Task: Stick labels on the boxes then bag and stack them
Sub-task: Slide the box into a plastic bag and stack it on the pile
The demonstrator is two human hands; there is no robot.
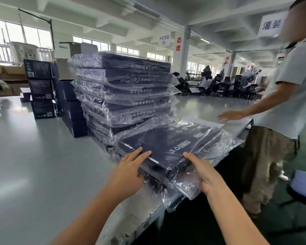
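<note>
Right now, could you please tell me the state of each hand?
Left hand: open, straight fingers resting on the near edge of the bagged box.
Right hand: open, fingers flat against that box's plastic-covered side.

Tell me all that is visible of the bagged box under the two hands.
A flat, dark navy box in a clear plastic bag. Its top bears pale printed marks, among them a recycling sign. It lies flat on lower bagged boxes, beside the tall stack. The left hand rests on its near edge; the right hand presses the bag at its near corner.
</note>
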